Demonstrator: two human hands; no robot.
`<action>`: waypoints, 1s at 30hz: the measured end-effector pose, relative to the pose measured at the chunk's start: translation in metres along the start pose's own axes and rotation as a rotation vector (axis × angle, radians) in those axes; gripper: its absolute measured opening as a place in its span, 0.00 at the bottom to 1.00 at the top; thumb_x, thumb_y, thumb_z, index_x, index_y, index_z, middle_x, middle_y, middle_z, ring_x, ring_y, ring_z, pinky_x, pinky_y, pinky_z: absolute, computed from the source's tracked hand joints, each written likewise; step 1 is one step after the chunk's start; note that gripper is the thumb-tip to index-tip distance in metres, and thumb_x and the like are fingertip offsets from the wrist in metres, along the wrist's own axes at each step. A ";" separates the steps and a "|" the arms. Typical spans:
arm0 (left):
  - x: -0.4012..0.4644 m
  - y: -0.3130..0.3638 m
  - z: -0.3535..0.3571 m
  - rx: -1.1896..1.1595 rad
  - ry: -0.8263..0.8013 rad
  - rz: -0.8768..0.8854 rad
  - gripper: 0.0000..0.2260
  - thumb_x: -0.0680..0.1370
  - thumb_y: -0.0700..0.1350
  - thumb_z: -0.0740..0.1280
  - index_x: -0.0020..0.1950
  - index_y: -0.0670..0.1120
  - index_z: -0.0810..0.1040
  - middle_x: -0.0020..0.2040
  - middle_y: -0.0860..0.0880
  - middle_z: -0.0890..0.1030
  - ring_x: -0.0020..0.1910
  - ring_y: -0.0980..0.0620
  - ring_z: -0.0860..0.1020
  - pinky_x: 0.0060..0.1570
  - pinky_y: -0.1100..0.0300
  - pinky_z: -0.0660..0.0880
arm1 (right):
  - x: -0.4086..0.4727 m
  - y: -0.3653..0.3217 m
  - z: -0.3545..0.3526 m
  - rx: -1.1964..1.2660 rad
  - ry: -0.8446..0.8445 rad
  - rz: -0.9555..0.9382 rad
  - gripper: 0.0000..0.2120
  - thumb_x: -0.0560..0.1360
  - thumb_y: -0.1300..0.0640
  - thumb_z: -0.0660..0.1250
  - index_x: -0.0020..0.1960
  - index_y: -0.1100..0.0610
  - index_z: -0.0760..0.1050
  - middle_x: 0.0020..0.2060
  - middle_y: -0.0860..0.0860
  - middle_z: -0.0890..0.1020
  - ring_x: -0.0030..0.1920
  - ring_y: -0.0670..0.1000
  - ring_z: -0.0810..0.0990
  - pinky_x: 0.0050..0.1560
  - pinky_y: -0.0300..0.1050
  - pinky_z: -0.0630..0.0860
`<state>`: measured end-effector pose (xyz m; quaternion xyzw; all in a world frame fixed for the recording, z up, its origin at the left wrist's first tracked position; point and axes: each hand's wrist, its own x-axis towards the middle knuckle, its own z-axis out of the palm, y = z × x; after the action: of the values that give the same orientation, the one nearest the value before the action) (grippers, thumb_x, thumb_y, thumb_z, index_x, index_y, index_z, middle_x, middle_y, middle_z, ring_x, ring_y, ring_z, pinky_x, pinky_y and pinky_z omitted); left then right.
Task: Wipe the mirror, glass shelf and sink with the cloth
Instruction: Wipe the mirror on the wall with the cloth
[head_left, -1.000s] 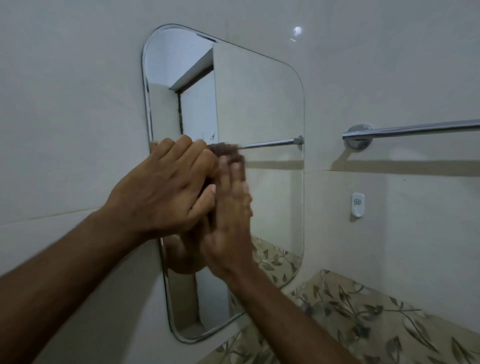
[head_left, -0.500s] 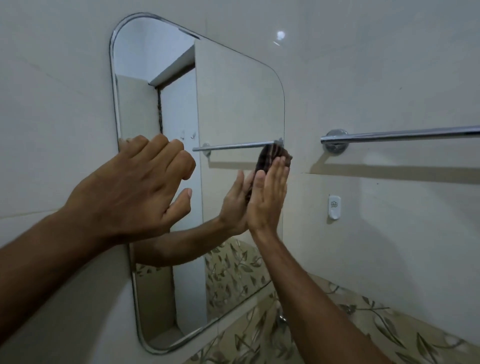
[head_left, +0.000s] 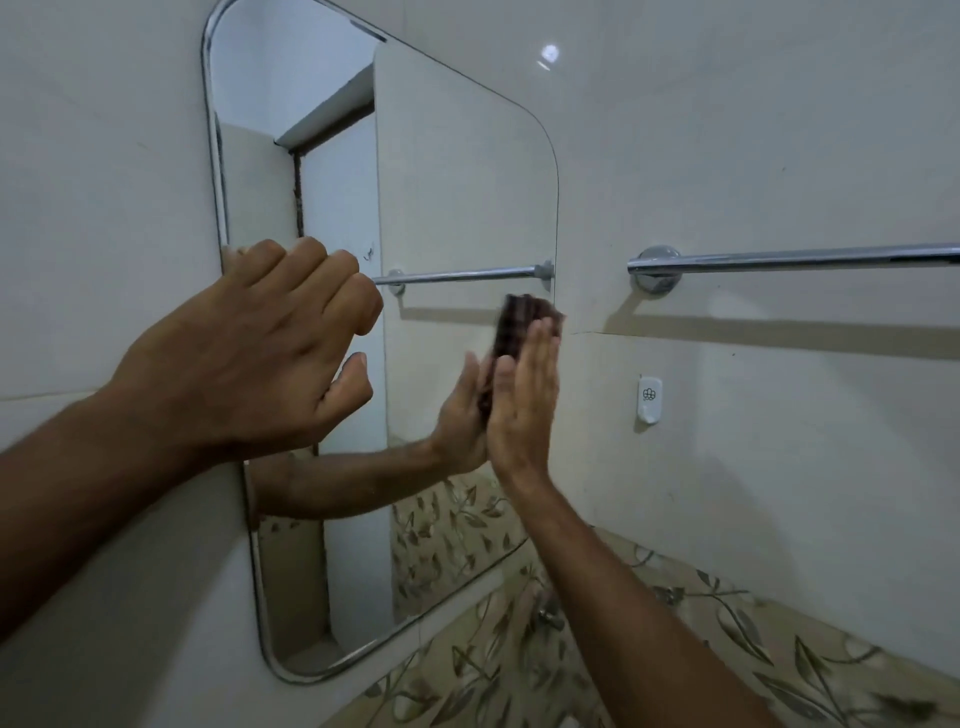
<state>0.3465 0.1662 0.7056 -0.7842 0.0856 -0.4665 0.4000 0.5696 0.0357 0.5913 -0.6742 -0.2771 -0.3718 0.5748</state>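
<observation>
A tall mirror (head_left: 457, 171) with rounded corners hangs on the pale tiled wall. My right hand (head_left: 522, 405) presses a dark brown cloth (head_left: 519, 325) flat against the glass near the mirror's right edge, fingers straight and pointing up. The cloth's top sticks out above my fingertips. My left hand (head_left: 249, 353) rests on the mirror's left edge at mid height, fingers curled loosely, holding nothing. The mirror reflects my right hand and forearm. The glass shelf and sink are out of view.
A chrome towel bar (head_left: 789, 260) runs along the wall to the right of the mirror. Below it a small white wall hook (head_left: 649, 397) is stuck to the tile. A band of leaf-patterned tiles (head_left: 691, 639) runs along the bottom right.
My right hand has slid the cloth from beside my left hand across the glass to the mirror's right edge. The left hand stays on the left edge. The view has shifted slightly.
</observation>
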 end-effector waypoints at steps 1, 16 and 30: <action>0.000 0.000 -0.001 -0.005 0.003 0.003 0.16 0.78 0.51 0.49 0.49 0.41 0.69 0.42 0.42 0.69 0.41 0.42 0.65 0.43 0.43 0.65 | 0.011 0.011 -0.005 0.023 0.014 0.083 0.28 0.85 0.42 0.42 0.82 0.49 0.42 0.82 0.45 0.44 0.81 0.43 0.41 0.82 0.56 0.45; -0.003 0.003 -0.015 -0.198 0.044 -0.049 0.09 0.73 0.45 0.54 0.49 0.42 0.68 0.44 0.47 0.63 0.42 0.47 0.61 0.44 0.48 0.63 | -0.171 -0.094 0.032 -0.076 -0.326 -0.627 0.33 0.84 0.38 0.45 0.83 0.53 0.45 0.83 0.51 0.47 0.82 0.57 0.47 0.80 0.61 0.49; -0.007 0.009 -0.025 -0.511 0.112 -0.134 0.12 0.69 0.46 0.58 0.48 0.41 0.70 0.45 0.45 0.68 0.45 0.45 0.66 0.46 0.52 0.63 | -0.174 -0.089 0.036 -0.051 -0.270 -0.479 0.31 0.84 0.45 0.50 0.83 0.57 0.46 0.83 0.55 0.47 0.82 0.57 0.45 0.80 0.60 0.44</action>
<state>0.3245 0.1497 0.7005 -0.8367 0.1702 -0.4977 0.1522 0.4055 0.0965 0.4968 -0.6470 -0.4936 -0.4108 0.4112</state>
